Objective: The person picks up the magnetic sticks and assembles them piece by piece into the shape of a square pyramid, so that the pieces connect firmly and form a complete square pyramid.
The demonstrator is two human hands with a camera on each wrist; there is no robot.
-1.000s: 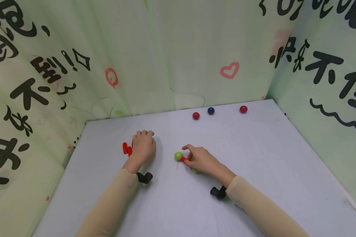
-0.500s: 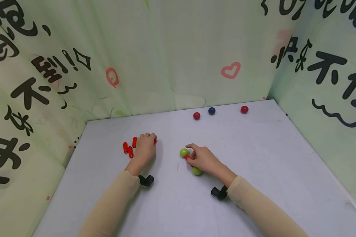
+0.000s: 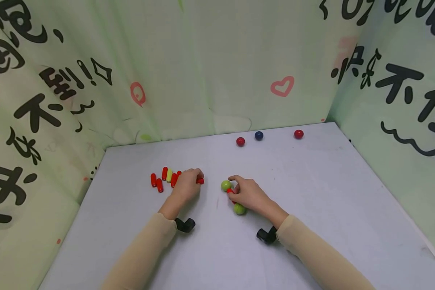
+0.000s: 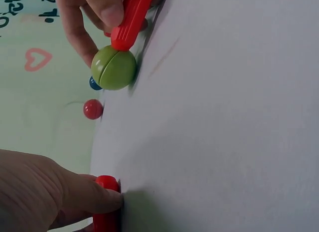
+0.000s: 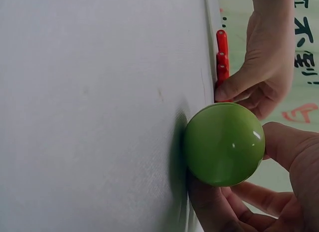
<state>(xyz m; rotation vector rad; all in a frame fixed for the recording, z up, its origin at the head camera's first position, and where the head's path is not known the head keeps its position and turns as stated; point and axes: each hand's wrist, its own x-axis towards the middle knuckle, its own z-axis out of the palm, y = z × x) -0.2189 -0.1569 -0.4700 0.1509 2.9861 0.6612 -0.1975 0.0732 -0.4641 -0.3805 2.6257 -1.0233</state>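
Observation:
My left hand [image 3: 187, 184] pinches a short red rod [image 4: 105, 219] between thumb and fingers, close over the table. In the head view, my right hand [image 3: 249, 195] holds another red rod [image 4: 133, 20] low at the middle of the table. One end of that rod meets a light green ball [image 4: 113, 67], which has a seam round it. A second green ball [image 5: 224, 144] sits at the near end, beside the right thumb; the fingers partly hide the rod between the two balls. Left of my left hand lie several red rods [image 3: 160, 185] and a yellow-green rod [image 3: 169, 175].
Toward the back of the white table [image 3: 311, 193] stand a red ball [image 3: 240, 141], a dark blue ball [image 3: 259, 135] and another red ball [image 3: 299, 134]. Printed pale green curtains [image 3: 188, 80] enclose the back and sides.
My left hand has moved right and a little nearer, bringing a red rod away from the group and uncovering more rods. The rod and green balls at my right hand have shifted slightly.

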